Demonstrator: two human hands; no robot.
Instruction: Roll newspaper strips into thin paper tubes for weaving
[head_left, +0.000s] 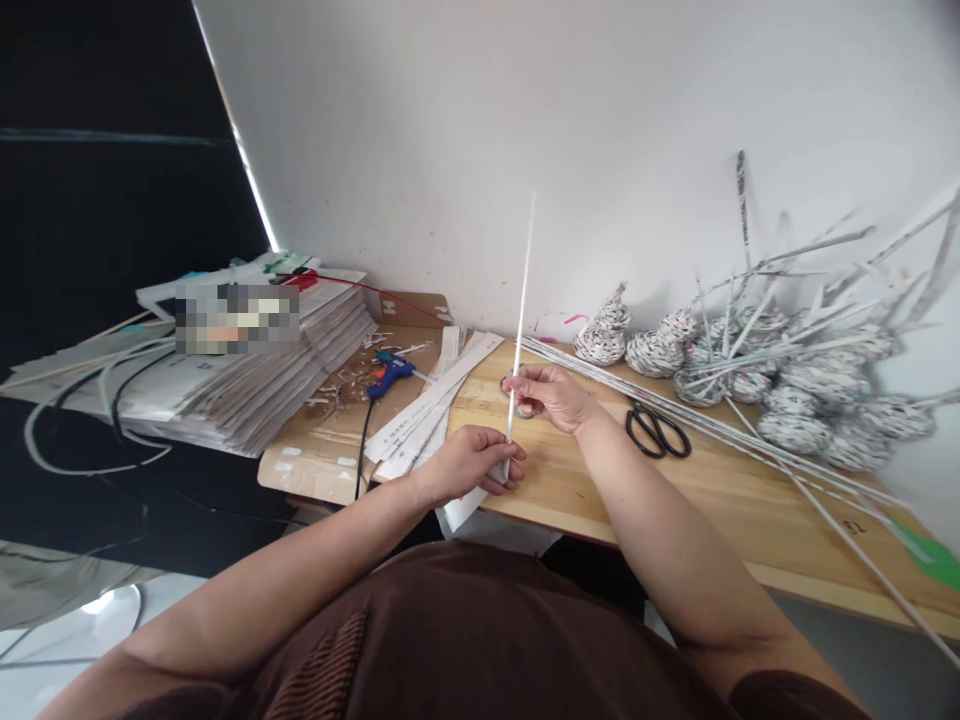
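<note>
A thin white paper tube (524,290) stands nearly upright between my hands, with its tip against the pale wall. Its lower end widens into a loose paper strip (463,509) that hangs over the table's front edge. My left hand (478,460) is closed around the bottom of the tube, where the strip meets it. Higher up, my right hand (550,397) pinches the tube between thumb and fingers. Behind the right fingers a small round grey object (523,411) lies on the table, mostly hidden.
Cut paper strips (427,405) lie left of my hands, near a blue glue gun (391,376) on cardboard (322,440). A tall paper stack (247,400) stands far left. Black scissors (657,432), long paper tubes (705,425) and several woven paper shapes (814,385) are right.
</note>
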